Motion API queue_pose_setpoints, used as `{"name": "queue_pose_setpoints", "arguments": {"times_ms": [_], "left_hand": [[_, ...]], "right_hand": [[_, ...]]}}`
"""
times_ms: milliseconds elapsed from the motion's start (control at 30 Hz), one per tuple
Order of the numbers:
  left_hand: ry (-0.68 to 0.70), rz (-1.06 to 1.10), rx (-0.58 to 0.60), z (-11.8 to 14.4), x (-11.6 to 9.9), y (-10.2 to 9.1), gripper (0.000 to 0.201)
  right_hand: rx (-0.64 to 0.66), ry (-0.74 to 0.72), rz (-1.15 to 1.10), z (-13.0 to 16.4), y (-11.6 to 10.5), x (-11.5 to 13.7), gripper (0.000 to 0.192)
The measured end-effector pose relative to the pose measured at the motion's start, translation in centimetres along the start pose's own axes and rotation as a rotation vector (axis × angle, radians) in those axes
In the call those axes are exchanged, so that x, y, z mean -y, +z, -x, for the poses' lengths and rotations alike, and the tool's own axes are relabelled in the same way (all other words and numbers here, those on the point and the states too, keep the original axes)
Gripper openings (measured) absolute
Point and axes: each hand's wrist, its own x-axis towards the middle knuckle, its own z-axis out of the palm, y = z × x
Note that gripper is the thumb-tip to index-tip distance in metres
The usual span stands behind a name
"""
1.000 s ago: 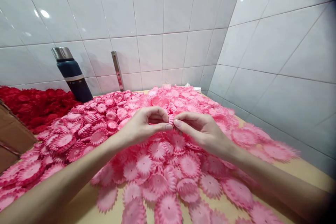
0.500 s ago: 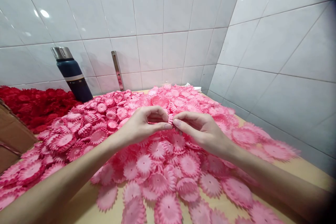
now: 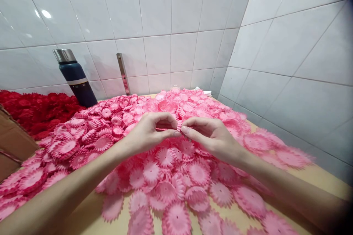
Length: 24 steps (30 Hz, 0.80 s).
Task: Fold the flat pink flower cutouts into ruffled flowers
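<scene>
Between my fingertips is a small pink petal piece point(image 3: 179, 125) with a ridged edge, partly hidden by the fingers. My left hand point(image 3: 157, 129) pinches it from the left, thumb below and fingers curled above. From the right, my right hand point(image 3: 206, 132) pinches the same piece with thumb and forefinger, the two hands nearly touching. Below and around both hands spreads a heap of pink scalloped fabric petals point(image 3: 176, 187), many with a small dark hole in the middle.
A dark blue bottle point(image 3: 78, 82) with a steel cap leans near the tiled wall. Red petals point(image 3: 46, 112) are heaped at the left, behind a cardboard box point(image 3: 16, 141). A metal strip point(image 3: 123, 73) stands against the wall. Yellow tabletop point(image 3: 91, 209) shows at the front.
The fingertips have shifted slightly around the pink petal piece, which now looks turned and narrower between them. Both arms stay in nearly the same place.
</scene>
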Motion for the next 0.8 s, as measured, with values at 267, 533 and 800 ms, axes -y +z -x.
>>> {"name": "queue_pose_setpoints", "arguments": {"times_ms": [267, 533, 800], "left_hand": [[0.005, -0.066, 0.012, 0.12, -0.18, 0.07, 0.014], [0.039, -0.133, 0.030, 0.28, -0.34, 0.18, 0.016], [-0.019, -0.100, 0.009, 0.29, -0.79, 0.31, 0.024]], "right_hand": [[-0.012, 0.006, 0.009, 0.10, 0.05, 0.07, 0.013], [-0.026, -0.022, 0.035, 0.14, 0.00, -0.04, 0.010], [-0.012, -0.026, 0.036, 0.15, -0.06, 0.01, 0.010]]}}
